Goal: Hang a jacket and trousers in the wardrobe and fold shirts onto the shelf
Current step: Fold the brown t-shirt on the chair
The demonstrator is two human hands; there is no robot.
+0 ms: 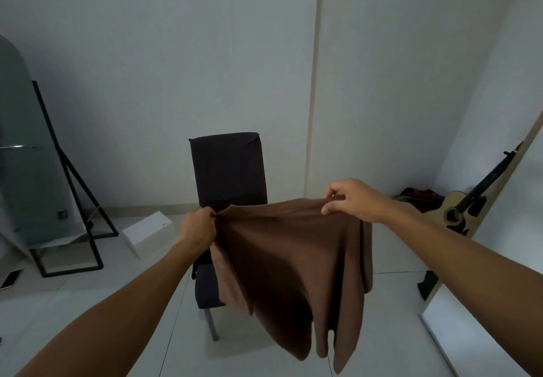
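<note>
1. Brown shirt [293, 259]: I hold it up in the air by its top edge, in front of the dark chair [227, 171]; the lower part hangs in loose folds over the seat.
2. Left hand [198, 226]: fingers curled tight around a bunched corner of the fabric.
3. Right hand [351, 199]: thumb and fingertips pinch the opposite corner; the other fingers are only loosely bent.
4. Risk: the right pinch takes little cloth, so I judge that a shake could pull it free and drop that side.
5. Risk: the hanging hem could snag on the chair or drag on the floor [88, 318].
6. Room: pale tiled floor, plain grey walls, a standing mirror [26, 171] at left, a white box [147, 231] behind, a guitar [458, 209] leaning at right. No wardrobe or shelf in view.
</note>
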